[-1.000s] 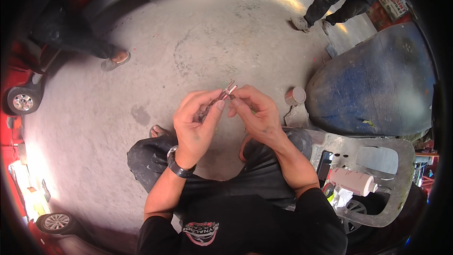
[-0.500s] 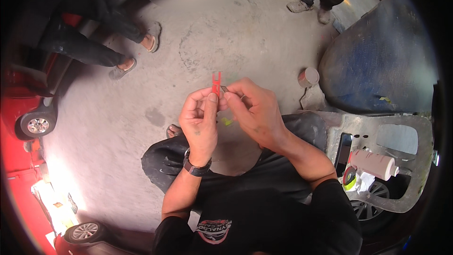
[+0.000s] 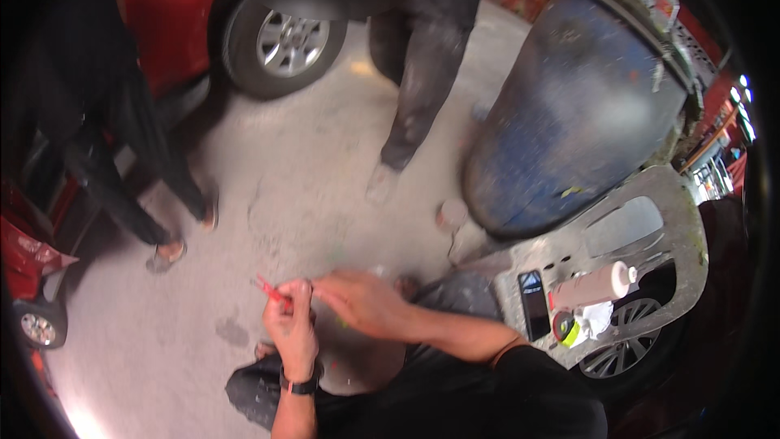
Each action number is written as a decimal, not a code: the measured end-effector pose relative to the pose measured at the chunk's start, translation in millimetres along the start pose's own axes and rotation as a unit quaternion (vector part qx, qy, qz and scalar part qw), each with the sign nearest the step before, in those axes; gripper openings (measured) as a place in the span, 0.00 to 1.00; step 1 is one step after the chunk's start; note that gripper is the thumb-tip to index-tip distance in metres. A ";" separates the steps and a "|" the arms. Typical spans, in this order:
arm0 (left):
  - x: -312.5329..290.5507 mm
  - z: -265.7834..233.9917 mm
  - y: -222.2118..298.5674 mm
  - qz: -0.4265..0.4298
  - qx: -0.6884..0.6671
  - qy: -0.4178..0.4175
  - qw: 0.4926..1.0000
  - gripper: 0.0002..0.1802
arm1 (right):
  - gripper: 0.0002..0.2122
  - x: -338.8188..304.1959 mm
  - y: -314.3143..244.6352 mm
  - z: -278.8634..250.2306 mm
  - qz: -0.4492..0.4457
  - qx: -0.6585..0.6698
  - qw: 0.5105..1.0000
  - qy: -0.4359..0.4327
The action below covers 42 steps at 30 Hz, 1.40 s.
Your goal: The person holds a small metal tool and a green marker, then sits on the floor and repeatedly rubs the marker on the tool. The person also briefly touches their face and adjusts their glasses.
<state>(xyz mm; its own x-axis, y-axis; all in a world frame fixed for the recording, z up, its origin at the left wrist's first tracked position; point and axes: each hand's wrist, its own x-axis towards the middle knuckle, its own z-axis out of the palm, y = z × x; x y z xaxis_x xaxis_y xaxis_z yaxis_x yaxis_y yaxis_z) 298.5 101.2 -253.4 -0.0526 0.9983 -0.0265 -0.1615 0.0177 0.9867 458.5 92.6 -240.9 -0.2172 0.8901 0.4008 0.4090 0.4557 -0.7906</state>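
Observation:
My left hand (image 3: 291, 333), with a dark watch on its wrist, is closed around a small red plastic piece (image 3: 270, 288). The forked end of that piece sticks out past my fingers, up and to the left; the rest of it is hidden in my grip. Close beside it, the fingers of my right hand (image 3: 366, 302) are pinched together, their tips at my left thumb. Blur and small size keep me from making out what the right fingers hold. Both hands are in front of my knees, above the floor.
To my right a worn grey plastic chair (image 3: 508, 283) carries a phone (image 3: 534, 304), a pale bottle (image 3: 591, 285), a tape roll (image 3: 564, 328) and crumpled white tissue (image 3: 595, 321). Beyond are a blue drum (image 3: 561, 114), a can (image 3: 452, 213), a red car (image 3: 175, 8) and two standing people.
My view has swung up, bringing the car wheel in and setting my hands lower. The red piece has tipped leftward. The small dark flat piece at my right fingers no longer shows clearly.

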 end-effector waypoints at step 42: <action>6.6 -6.1 5.4 -0.050 -0.191 -0.146 0.969 0.23 | 0.16 1.0 -5.3 -3.4 -0.049 -0.019 0.993 0.108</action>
<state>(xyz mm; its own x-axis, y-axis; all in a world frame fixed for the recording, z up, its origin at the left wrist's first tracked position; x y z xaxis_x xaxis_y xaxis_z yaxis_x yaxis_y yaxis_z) 291.2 107.5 -249.2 0.2545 0.9669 -0.0171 -0.5073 0.1485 0.8489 459.1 91.1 -234.8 -0.0647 0.8202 0.5684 0.4290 0.5371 -0.7263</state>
